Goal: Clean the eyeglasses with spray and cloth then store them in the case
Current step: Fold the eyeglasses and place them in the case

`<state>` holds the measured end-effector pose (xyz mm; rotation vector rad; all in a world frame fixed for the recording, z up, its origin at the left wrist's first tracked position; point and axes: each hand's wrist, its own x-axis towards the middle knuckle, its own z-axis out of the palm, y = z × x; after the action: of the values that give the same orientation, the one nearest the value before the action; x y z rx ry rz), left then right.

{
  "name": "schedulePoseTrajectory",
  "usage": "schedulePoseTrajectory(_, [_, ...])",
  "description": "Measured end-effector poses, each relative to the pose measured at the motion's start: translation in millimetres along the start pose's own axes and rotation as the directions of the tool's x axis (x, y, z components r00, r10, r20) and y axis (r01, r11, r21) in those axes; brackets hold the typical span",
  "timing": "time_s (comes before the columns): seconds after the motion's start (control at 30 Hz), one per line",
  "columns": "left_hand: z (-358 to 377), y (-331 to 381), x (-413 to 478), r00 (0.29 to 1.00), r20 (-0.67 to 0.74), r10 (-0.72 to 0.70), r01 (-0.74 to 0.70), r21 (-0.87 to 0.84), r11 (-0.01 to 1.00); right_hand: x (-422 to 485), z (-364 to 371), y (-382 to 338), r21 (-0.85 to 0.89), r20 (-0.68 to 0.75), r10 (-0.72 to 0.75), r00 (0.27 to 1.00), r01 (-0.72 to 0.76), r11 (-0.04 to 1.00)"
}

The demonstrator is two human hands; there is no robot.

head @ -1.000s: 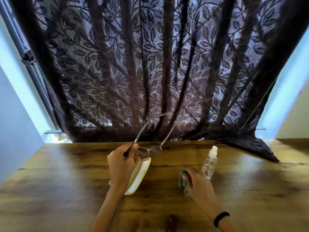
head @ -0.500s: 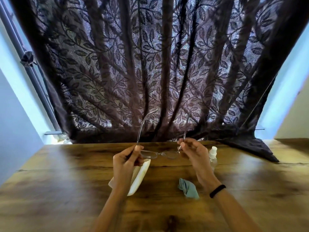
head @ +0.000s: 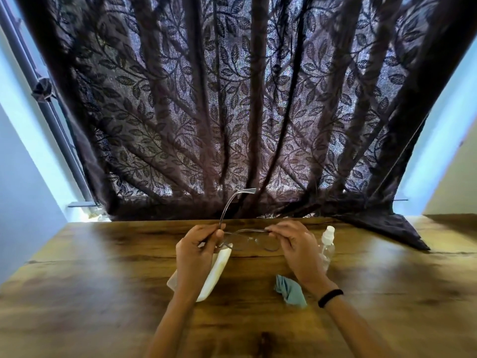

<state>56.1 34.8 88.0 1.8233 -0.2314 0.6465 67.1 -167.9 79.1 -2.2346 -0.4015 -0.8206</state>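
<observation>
Wooden table (head: 103, 280): one eyeglasses (head: 249, 240), two hands, one cloth (head: 290, 293), seemingly one bottle (head: 326, 248).

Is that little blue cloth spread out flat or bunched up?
Bunched up. The cloth lies crumpled in folds on the table, untouched by either hand.

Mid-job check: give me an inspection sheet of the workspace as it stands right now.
Surface: brown wood-grain table, glossy, lit in patches.
Job's things: clear-framed eyeglasses held above the table, one temple sticking up; cream soft case lying under the left wrist; crumpled teal cloth on the table; clear spray bottle with white nozzle upright behind the right hand.
Clutter: nothing seen.
Hands: left hand and right hand each grip one end of the frame.
Cables: nothing seen.
Surroundings: dark leaf-patterned curtain, pale walls.
</observation>
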Motion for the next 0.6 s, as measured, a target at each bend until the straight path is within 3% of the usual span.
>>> schedulePoseTrajectory(0.13, [-3,-3,-1,1.0,-0.01,0.019,-0.019,0.045,0.999,3,-1,1,0.118,0.025,0.033,0.999,-0.035,0.992])
schedulePoseTrajectory(0.23, [-5,-3,-2,0.995,-0.047,0.085,-0.082,0.066,0.994,1,-2,5,0.304,0.038,0.197,0.98,-0.199,0.932])
schedulePoseTrajectory(0.4, [-7,-1,-3,0.985,-0.082,0.154,-0.146,0.098,0.984,-9,-4,17,0.517,0.283,0.443,0.85,-0.525,0.676])
schedulePoseTrajectory(0.5, [-6,1,-4,0.981,-0.104,0.167,-0.158,0.092,0.983,-16,-5,21,0.608,0.342,0.483,0.806,-0.581,0.541])
schedulePoseTrajectory(0.6, [-4,2,-3,0.984,-0.079,0.158,-0.152,0.07,0.986,-17,-6,23,0.628,0.359,0.482,0.8,-0.589,0.509])
